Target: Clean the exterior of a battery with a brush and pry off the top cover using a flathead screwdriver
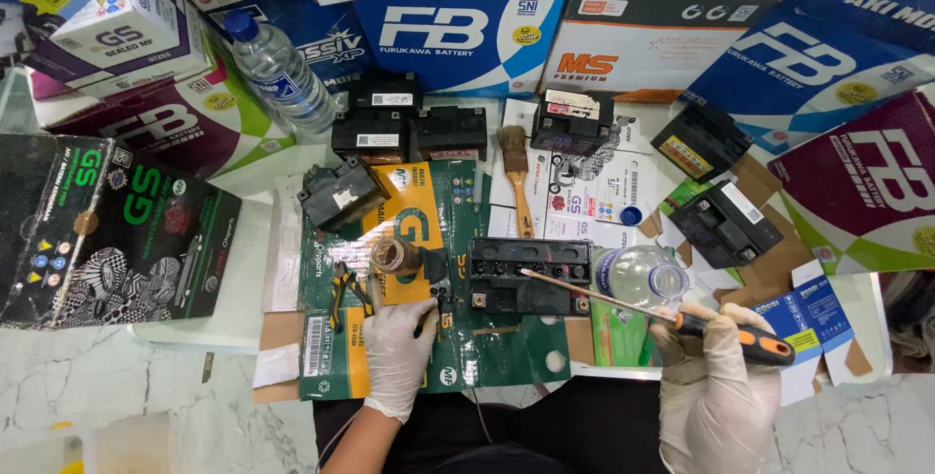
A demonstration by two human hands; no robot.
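Right hand (716, 381), white glove, near table edge right of centre: grip pinched round the orange-and-black handle of a long thin-shafted screwdriver (662, 313). Long axis runs low-right to high-left; tip points left and slightly away, ending over the top of the open black rectangular battery (529, 274), which sits lengthwise parallel to the near edge.

Left hand (397, 352), white glove, near edge left of centre: fingers curled down on the flattened green-and-yellow cardboard sheet (458, 338), fingertips pressing small dark bits beside a small round brown-lidded jar (394, 257). Can't tell exactly what it pinches. One pair of yellow-handled pliers (343, 291) lies just left of that hand.

Room: bare cardboard between the two hands along the near edge; right of the battery a clear plastic bottle lying on its side (638, 274) crowds the shaft.

Mid table: one wooden-handled paintbrush (516, 177), handle toward the near edge. Other black batteries: six counted, three left of the brush (375, 128), one just right of it, two at right (726, 226).

Far edge: one upright-ish clear water bottle with blue cap (278, 70), then a wall of printed cardboard battery boxes (458, 40) across the back and both sides; count unclear.
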